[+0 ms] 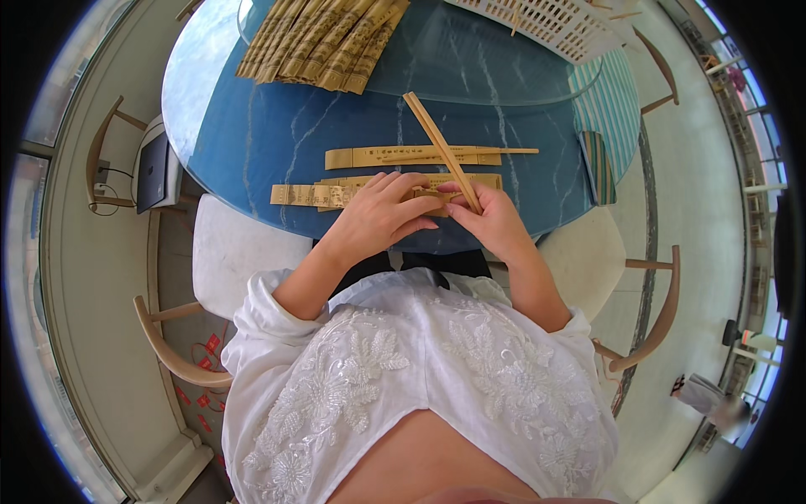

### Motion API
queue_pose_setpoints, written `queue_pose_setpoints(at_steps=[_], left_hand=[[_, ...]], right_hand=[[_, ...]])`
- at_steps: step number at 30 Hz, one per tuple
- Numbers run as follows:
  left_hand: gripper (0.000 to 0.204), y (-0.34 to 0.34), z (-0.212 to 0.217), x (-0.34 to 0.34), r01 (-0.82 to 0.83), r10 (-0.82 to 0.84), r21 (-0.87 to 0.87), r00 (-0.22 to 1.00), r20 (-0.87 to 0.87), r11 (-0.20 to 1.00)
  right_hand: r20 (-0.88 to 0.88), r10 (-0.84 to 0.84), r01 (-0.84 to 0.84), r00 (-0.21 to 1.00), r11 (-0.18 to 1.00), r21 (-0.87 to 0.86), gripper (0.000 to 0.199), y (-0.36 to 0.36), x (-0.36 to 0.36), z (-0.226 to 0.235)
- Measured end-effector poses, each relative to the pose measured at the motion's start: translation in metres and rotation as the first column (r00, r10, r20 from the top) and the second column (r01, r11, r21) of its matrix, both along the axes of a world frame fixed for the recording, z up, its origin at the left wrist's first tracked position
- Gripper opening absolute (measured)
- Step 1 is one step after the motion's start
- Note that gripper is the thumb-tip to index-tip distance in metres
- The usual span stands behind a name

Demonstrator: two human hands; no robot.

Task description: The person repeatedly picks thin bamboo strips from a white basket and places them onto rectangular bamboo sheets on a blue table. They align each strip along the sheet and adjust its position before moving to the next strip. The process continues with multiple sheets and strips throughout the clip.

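My right hand (491, 220) is closed around a pair of wooden chopsticks (442, 147), which slant up and away to the left. Close beside it, my left hand (382, 212) has its fingers bent over a gold paper chopstick sleeve (312, 196). That sleeve sticks out to the left, its middle hidden under the hand. The fingertips of both hands nearly meet at the sleeve's right end. Beneath the hands lies more gold paper (483, 181), partly covered. Just beyond, another flat sleeve (357, 157) has a single chopstick (512, 151) resting along it.
A fanned pile of gold sleeves (323, 38) lies at the far left on the raised glass turntable (470, 63). A white slatted basket (554, 25) with chopsticks stands far right. A striped green booklet-like item (596, 168) sits near the blue table's (252, 160) right edge. Chairs surround it.
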State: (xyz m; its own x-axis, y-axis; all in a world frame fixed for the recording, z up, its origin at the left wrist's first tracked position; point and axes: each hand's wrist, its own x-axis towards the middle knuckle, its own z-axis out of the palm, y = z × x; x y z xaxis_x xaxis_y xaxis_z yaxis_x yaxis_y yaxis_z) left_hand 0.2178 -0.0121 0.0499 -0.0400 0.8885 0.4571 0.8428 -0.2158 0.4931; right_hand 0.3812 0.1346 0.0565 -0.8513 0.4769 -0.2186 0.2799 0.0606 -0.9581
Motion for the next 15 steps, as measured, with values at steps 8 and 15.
queue_pose_setpoints(at_steps=[8, 15], left_hand=[[0.027, 0.0069, 0.0004, 0.0003, 0.036, -0.034, -0.039, 0.998, 0.060, 0.999], [0.026, 0.0083, 0.0044, 0.0013, 0.069, -0.066, -0.034, 0.996, 0.063, 0.997]], right_hand=[[0.014, -0.018, 0.016, 1.000, 0.991, 0.134, 0.027, -0.0047, 0.0021, 0.0080], [0.012, -0.012, 0.009, 1.000, 0.979, 0.203, 0.028, -0.0047, 0.0032, 0.0034]])
